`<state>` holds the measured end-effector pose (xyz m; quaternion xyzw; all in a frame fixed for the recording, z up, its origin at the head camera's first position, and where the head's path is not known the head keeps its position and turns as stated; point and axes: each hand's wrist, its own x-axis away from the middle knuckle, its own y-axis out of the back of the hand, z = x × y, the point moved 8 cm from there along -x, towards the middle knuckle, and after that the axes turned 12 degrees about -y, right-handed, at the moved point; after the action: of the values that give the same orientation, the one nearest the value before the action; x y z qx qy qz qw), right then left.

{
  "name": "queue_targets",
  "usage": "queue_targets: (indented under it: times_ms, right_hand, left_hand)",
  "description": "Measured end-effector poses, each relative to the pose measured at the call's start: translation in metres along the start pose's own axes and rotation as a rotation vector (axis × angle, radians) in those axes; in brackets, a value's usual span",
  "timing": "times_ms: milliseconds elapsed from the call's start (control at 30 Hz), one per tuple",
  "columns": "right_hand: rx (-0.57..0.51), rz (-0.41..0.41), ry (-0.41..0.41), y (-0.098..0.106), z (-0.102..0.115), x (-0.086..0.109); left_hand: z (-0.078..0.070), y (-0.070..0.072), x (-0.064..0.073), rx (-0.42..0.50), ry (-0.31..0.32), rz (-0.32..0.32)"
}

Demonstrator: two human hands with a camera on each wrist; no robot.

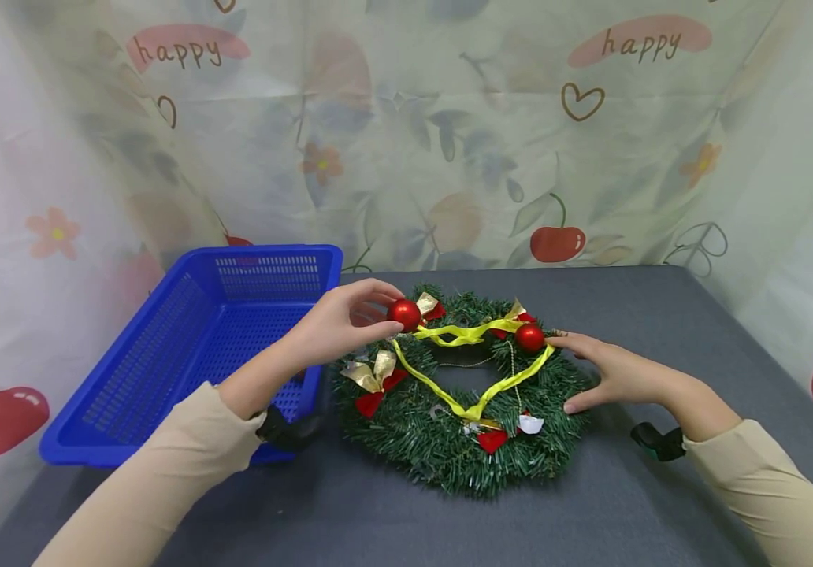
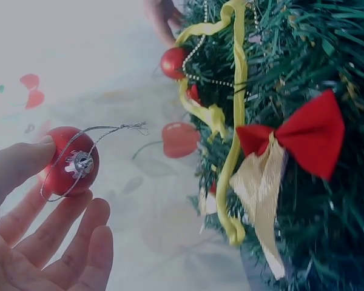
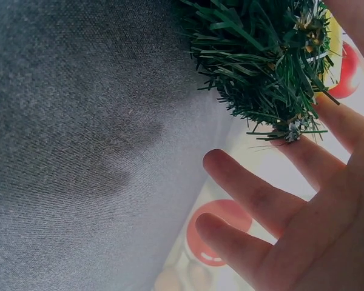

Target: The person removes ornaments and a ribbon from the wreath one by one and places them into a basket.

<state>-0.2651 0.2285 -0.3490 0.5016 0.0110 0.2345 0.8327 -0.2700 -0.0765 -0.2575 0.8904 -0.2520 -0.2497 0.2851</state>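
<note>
A green tinsel wreath [image 1: 406,441] lies on the table, trimmed with a yellow ribbon [image 1: 442,394], a bead string and red bows [image 2: 309,133] with gold tails. Above its upper left part, my left hand [image 1: 339,319] pinches a red bauble [image 2: 57,173] between thumb and fingers. The bauble's silver cap and loose silver cord [image 2: 100,128] face the left wrist view. A second red bauble [image 1: 529,338] sits at the wreath's upper right. Beside it, my right hand [image 1: 622,374] rests against the wreath's right edge with fingers spread and extended.
A blue plastic basket [image 1: 123,354] stands left of the wreath, close to its edge. Dark grey cloth [image 1: 633,315] covers the table. A printed curtain [image 1: 406,157] hangs behind and along both sides.
</note>
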Motion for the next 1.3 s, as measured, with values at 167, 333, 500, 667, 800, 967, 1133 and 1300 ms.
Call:
queue_targets:
  times_ms: [167,333,500,667,800,967,1133,1300]
  right_hand:
    - [0.000,0.000,-0.003,-0.001,0.000,0.000]
    - [0.003,-0.002,-0.003,-0.001,0.001,0.000]
    - [0.008,-0.007,-0.003,-0.001,0.001,0.000]
    - [0.012,-0.009,-0.002,-0.001,0.000,0.000]
    - [0.009,-0.005,-0.010,-0.002,-0.001,0.001]
    - [0.000,0.002,-0.013,-0.002,-0.001,0.001]
    - [-0.002,0.003,-0.009,-0.002,0.000,0.001]
    - [-0.001,0.003,-0.008,-0.001,0.000,0.001]
  left_hand:
    - [-0.001,0.014,0.011,-0.018,0.006,-0.035]
    - [0.003,0.031,0.021,-0.063,0.026,-0.072]
    - [0.007,0.049,0.031,-0.104,0.041,-0.107]
    - [0.015,0.065,0.040,-0.132,0.073,-0.121]
    - [0.028,0.077,0.048,-0.151,0.117,-0.126]
    - [0.049,0.089,0.056,-0.159,0.193,-0.112]
    - [0.064,0.096,0.061,-0.169,0.230,-0.094]
    - [0.074,0.099,0.063,-0.166,0.260,-0.067]
